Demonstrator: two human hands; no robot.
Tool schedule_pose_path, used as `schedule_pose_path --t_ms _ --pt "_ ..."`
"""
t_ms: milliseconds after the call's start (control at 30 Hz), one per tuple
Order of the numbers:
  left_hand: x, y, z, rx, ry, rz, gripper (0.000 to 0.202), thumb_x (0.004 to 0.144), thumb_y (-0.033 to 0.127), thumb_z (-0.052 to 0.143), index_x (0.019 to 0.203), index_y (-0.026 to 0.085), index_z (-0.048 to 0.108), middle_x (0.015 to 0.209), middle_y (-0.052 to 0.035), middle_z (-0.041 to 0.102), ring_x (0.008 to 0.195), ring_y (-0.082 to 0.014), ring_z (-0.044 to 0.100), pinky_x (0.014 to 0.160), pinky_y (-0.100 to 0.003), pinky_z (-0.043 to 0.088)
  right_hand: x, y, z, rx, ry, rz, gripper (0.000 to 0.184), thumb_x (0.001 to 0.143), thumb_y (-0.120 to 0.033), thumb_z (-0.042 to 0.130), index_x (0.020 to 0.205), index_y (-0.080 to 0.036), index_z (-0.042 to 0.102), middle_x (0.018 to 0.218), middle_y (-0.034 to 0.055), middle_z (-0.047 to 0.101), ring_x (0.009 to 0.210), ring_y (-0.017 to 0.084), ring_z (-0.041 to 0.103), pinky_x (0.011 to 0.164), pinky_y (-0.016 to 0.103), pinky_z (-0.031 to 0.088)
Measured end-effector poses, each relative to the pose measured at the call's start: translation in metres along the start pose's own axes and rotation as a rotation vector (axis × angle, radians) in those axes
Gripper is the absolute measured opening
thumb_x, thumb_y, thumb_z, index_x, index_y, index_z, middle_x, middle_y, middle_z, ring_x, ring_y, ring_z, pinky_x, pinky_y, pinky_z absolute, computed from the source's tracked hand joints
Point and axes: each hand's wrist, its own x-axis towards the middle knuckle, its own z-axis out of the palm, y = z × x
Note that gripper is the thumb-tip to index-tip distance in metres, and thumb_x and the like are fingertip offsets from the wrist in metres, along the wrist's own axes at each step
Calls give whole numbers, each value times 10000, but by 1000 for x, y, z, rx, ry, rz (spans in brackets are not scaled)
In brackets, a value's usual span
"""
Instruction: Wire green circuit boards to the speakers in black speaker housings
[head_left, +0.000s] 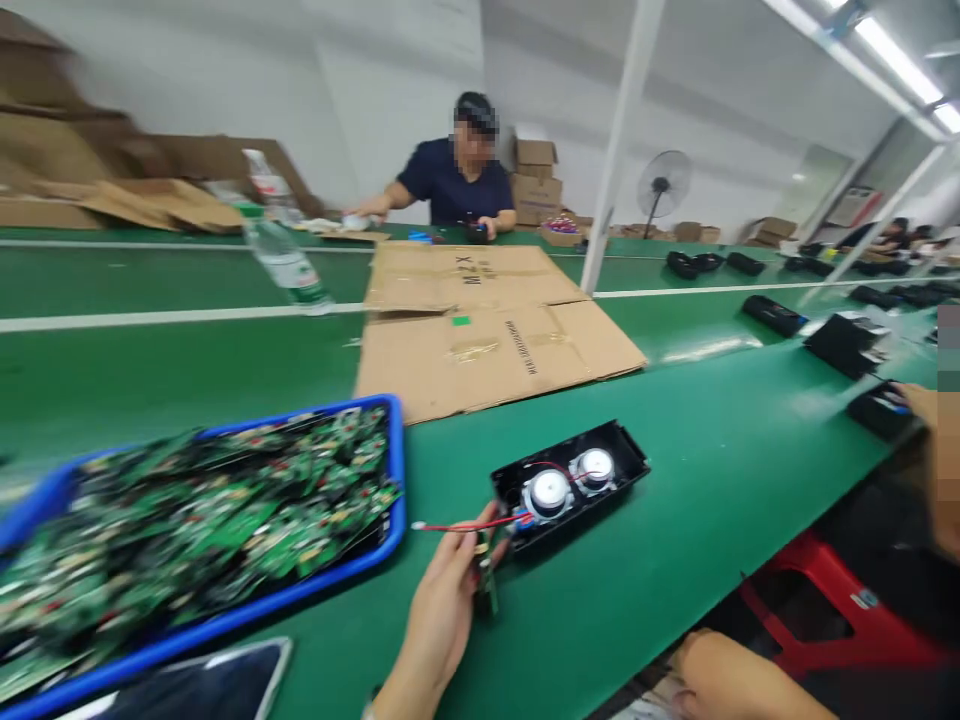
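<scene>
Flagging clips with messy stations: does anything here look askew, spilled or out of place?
The circuit boards lie heaped at all angles in the blue tray. A red wire trails loose from the speaker housing toward the left hand.

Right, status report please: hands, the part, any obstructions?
Left hand pinching small circuit board; right hand unseen. Board beside open black speaker housing, red wire trailing. Blue tray alongside, not blocking.

Left hand [442, 610] pinches small circuit board [485, 578], red wire [457, 525] attached; black speaker housing [628, 462] just at 2 o'clock, blue tray [395, 470] at 9.
</scene>
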Motion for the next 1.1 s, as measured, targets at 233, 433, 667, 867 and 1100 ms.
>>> schedule_pose_path --t_ms 233,433,667,867,1100 --pt "-7 -3 -1 -3 -234 -163 213 810 333 634 775 181 489 1060 -108 686 1027 -266 648 746 -323 554 3 -43 -82 -34 -275 -532 261 710 -41 631 901 -209 691 770 -16 706 693 141 657 585 190 428" --pt "-4 10 -3 -103 -63 -89 147 848 246 588 837 180 458 875 -94 711 748 -211 704 603 -280 538 35 -112 -124 58 614 -672 114 901 -171 484 988 -185 556 940 59 637 865 166 583 756 295 476" --pt "-2 11 -4 -238 -63 -128 196 834 141 560 1027 113 569 861 -90 675 797 -165 640 698 -255 496 79 -158 -109 -191 833 -909 175 889 -68 435 926 -131 594 790 52 612 710 167 533 626 309 447" --pt "-11 20 -4 -339 -135 -97 359 844 157 585 1201 132 553 933 -76 628 844 -149 582 789 -304 486 78 -153 -114 4 829 -964 157 903 -79 462 888 -126 612 761 50 623 660 135 525 572 260 451" --pt "-17 26 -4 -346 -262 -75 437 753 218 724 1168 162 598 926 -50 631 855 -165 614 789 -281 469 74 -154 -121 256 883 -918 171 872 -49 523 970 -144 625 816 53 629 719 128 543 626 270 500"
